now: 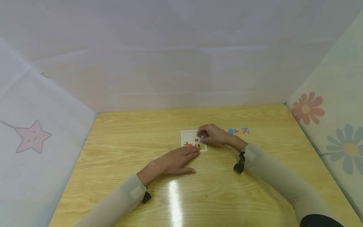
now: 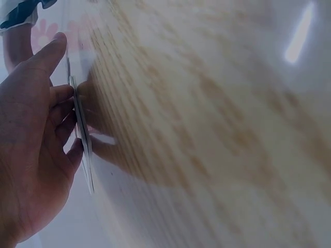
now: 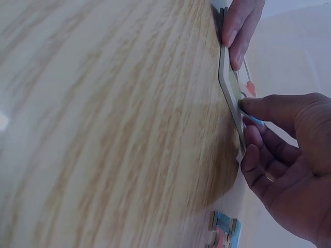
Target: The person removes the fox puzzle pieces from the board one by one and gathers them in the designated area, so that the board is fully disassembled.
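Observation:
A small white-framed puzzle board lies on the table, with orange-red pieces set along its lower part and a green patch at its lower right. My left hand rests on its near edge, fingers stretched out and thumb apart on the near side. Over the board's right part, my right hand pinches a blue-and-white puzzle piece between thumb and fingers. The right wrist view shows that thumb right at the board's surface; much of the piece is hidden by the fingers.
Right of the board lie several loose puzzle pieces, among them a blue and orange one and another farther right. The wooden table meets pale cloth walls at the back and sides. A light reflection shines near the front.

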Demonstrator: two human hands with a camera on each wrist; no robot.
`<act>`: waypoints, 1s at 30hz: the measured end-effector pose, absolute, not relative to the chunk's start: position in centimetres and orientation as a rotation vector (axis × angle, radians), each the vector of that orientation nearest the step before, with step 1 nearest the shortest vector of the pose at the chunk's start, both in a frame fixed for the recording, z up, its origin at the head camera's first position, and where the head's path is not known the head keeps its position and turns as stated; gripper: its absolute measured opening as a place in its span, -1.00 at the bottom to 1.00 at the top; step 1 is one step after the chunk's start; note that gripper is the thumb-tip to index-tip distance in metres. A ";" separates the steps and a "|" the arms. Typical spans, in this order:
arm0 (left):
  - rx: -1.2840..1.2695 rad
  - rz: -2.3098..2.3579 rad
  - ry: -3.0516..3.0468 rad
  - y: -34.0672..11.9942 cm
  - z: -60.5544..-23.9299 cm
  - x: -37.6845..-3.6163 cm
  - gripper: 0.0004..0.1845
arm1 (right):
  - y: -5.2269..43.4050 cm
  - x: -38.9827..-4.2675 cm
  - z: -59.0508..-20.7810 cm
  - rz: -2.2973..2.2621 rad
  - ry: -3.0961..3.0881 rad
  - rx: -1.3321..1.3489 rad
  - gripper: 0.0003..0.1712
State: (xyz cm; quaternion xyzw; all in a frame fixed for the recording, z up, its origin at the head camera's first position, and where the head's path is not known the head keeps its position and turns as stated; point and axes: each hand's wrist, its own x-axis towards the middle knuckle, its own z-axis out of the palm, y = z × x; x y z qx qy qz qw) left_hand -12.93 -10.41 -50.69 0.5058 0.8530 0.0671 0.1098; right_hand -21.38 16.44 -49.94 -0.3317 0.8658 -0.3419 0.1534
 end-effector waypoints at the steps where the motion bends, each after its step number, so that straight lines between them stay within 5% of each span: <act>1: 1.483 0.194 2.508 -10.4 -50.6 -12.9 -0.11 | 16.4 -21.4 -50.0 -1.000 2.469 -0.948 -0.76; 30: 1.445 0.208 2.501 -10.4 -50.7 -13.0 -0.14 | 17.1 -21.5 -49.9 -1.245 2.332 -0.786 -0.81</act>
